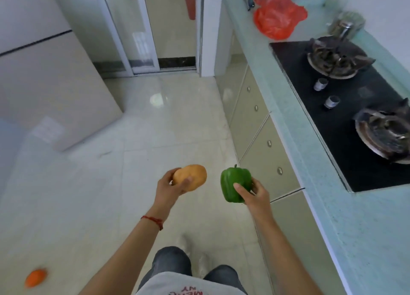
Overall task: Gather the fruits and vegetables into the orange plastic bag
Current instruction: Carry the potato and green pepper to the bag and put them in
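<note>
- Left hand gripped potato; right hand gripped green pepper.
- Orange plastic bag lay on counter, ahead-right (right hand nearer).

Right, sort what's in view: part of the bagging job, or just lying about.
Job:
- potato, in left hand
- green pepper, in right hand
- orange fruit, on the floor
- orange plastic bag, on the counter

Lying about:
- gas hob
- glass jar
</note>
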Action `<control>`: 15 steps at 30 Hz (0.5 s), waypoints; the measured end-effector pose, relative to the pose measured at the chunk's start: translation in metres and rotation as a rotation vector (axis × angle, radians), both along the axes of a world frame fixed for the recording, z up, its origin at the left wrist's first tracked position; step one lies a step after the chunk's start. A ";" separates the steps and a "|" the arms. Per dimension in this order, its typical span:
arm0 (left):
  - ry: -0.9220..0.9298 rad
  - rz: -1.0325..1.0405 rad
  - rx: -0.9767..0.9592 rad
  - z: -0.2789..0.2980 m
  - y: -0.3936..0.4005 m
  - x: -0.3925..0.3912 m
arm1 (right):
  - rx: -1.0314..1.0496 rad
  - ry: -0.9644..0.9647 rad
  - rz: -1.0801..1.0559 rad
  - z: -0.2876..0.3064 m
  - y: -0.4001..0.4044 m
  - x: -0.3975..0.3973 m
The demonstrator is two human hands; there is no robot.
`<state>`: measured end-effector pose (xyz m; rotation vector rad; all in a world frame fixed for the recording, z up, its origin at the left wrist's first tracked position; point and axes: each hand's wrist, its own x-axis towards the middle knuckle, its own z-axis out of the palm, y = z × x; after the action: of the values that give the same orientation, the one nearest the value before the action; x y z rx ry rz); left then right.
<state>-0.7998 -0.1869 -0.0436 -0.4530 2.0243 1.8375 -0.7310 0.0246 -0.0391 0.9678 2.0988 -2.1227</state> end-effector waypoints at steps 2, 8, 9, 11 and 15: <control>0.006 0.019 -0.008 -0.001 0.000 -0.015 | 0.000 -0.007 0.025 -0.003 0.001 -0.018; 0.024 0.033 -0.008 -0.007 0.001 -0.093 | -0.014 -0.001 0.060 -0.008 0.004 -0.100; 0.026 0.032 -0.004 -0.008 0.001 -0.110 | -0.020 0.005 0.060 -0.009 0.005 -0.117; 0.040 0.030 0.011 -0.007 0.002 -0.149 | -0.025 0.010 0.045 -0.009 0.007 -0.154; 0.035 0.012 0.034 -0.001 0.000 -0.231 | -0.045 0.019 -0.005 -0.002 0.005 -0.232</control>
<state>-1.0313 -0.1874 -0.0444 -0.4275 2.0137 1.8972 -0.9632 0.0299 -0.0415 0.9531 2.0497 -2.1802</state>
